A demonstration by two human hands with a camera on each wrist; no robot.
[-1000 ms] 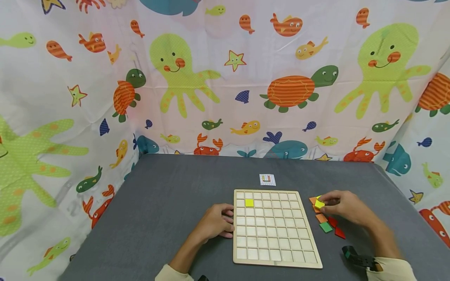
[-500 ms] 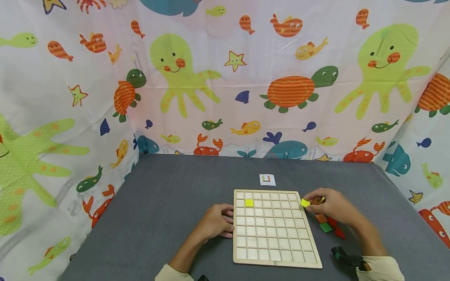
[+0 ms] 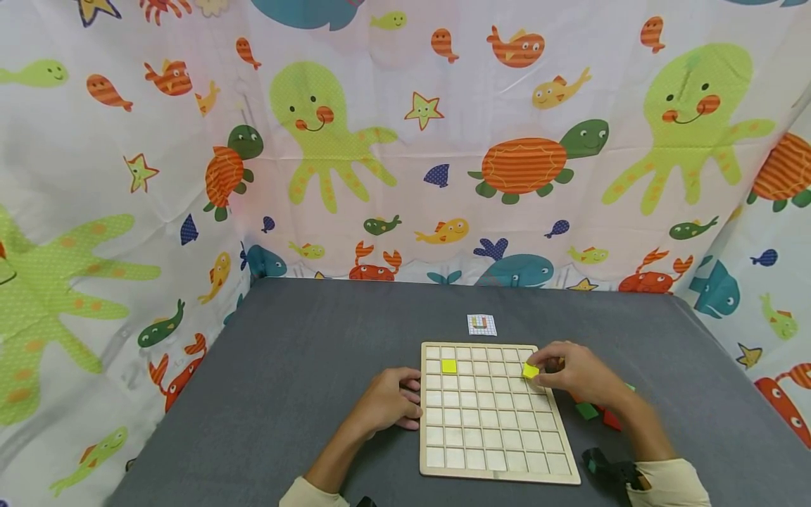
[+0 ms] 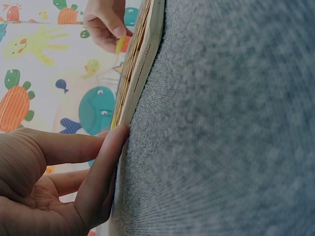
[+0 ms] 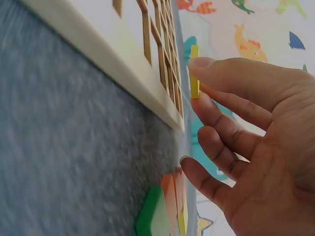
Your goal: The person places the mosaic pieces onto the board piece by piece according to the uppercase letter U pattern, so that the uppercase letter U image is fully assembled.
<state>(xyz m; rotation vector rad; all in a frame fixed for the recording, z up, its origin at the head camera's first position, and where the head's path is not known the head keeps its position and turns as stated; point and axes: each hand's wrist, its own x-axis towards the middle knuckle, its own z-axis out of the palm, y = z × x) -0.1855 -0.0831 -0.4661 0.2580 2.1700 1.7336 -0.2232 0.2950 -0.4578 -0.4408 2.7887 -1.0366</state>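
Over the right side of the wooden grid board (image 3: 500, 480), my right hand (image 3: 579, 370) pinches a yellow square tile (image 3: 530, 371) between thumb and fingertips. In the right wrist view this tile (image 5: 195, 73) is seen edge-on, its other fingers loosely bent. My left hand (image 3: 388, 401) rests at the board's left edge, and the left wrist view shows its digits touching the board's side (image 4: 142, 81). Another yellow tile (image 3: 449, 366) lies in a cell near the board's upper left.
Loose tiles, including a green one (image 3: 587, 410) and a red one (image 3: 612, 420), lie right of the board, partly hidden by my right forearm. Behind the board a small printed grid card (image 3: 482, 324) lies on the grey tabletop (image 3: 342, 324). A sea-animal curtain (image 3: 393, 141) surrounds the table.
My right hand has moved left with the yellow tile, from the loose tiles to over the board's right side. The left hand and board have stayed in place.
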